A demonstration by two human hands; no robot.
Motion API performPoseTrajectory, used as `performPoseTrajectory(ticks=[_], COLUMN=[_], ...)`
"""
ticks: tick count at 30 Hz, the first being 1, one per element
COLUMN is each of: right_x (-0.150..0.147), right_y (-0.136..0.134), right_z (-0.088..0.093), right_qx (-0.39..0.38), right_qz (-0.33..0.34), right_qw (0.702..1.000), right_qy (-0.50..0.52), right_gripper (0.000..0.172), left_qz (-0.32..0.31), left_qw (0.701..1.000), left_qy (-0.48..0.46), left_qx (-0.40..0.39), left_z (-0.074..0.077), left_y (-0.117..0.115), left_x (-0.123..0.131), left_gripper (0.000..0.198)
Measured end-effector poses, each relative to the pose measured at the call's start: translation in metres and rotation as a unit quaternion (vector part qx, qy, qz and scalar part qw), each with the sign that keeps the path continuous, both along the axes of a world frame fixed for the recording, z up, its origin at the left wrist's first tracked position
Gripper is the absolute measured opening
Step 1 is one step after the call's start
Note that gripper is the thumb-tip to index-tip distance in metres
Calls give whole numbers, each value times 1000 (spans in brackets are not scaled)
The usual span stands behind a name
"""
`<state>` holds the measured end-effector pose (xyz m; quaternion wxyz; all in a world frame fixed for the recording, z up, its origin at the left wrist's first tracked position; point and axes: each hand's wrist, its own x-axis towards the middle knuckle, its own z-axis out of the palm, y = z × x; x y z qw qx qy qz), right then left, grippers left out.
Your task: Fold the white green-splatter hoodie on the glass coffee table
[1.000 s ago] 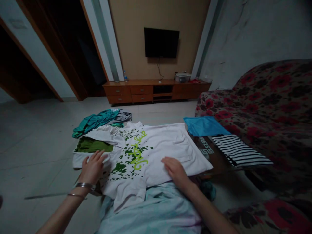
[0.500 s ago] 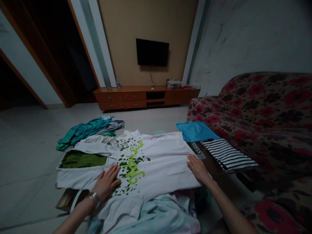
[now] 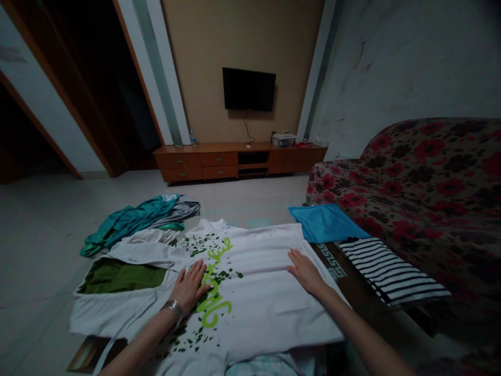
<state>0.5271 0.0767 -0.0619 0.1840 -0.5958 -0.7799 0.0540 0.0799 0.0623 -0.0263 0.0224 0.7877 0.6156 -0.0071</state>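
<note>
A white T-shirt [image 3: 262, 282] with green lettering and dark green splatters lies spread out before me, its neck end to the left. My left hand [image 3: 191, 286], with silver bangles at the wrist, rests flat on the printed chest, fingers stretched out. Lower on the shirt, toward the hem, my right hand [image 3: 305, 270] lies flat with its fingers extended. Left of the T-shirt is a white garment [image 3: 105, 313] with an olive green piece [image 3: 121, 275] showing within it. Pale blue-green cloth [image 3: 266, 365] shows under the shirt's near edge.
A folded blue cloth [image 3: 326, 222] and a folded black-and-white striped garment [image 3: 395, 269] lie on the dark table [image 3: 364, 284] at right. Teal and grey clothes [image 3: 133, 222] are heaped at far left. A flowered sofa [image 3: 415, 177] stands right; a low wooden cabinet [image 3: 219, 159] is beyond.
My left hand has slid right and slightly away, onto the lettering. My right hand has moved inward from the hem. The view has shifted, and both hands stay flat on the T-shirt.
</note>
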Motion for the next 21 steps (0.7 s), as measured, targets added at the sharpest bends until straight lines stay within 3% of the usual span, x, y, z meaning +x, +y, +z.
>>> performPoseTrajectory(ticks=[3,6,8,12,16,18,21], right_x=[5,-10,-23,-40,-36,-32,-27], right_y=[28,74,108,158,180,185,191], right_z=[17,43,50,27,-10,-18,-13], right_qx=[-17,-21,-33,-22,27,35,43], right_qz=[42,32,21,9,-41,-45,-42], right_qw=[998,998,998,999,997,997,998], right_qy=[47,59,41,-35,-64,-54,-15], right_gripper=[47,45,43,39,46,46,45], left_qz=[14,27,47,82,105,127,151], left_qw=[999,997,995,995,994,990,986], left_qy=[-32,-71,-81,-62,-16,-10,-31], left_qx=[10,31,25,12,40,54,67], left_z=[14,24,21,-2,-22,-23,-15], left_y=[31,87,126,187,219,226,234], left_x=[6,25,37,46,32,23,18], left_gripper=[45,45,46,50,62,64,56])
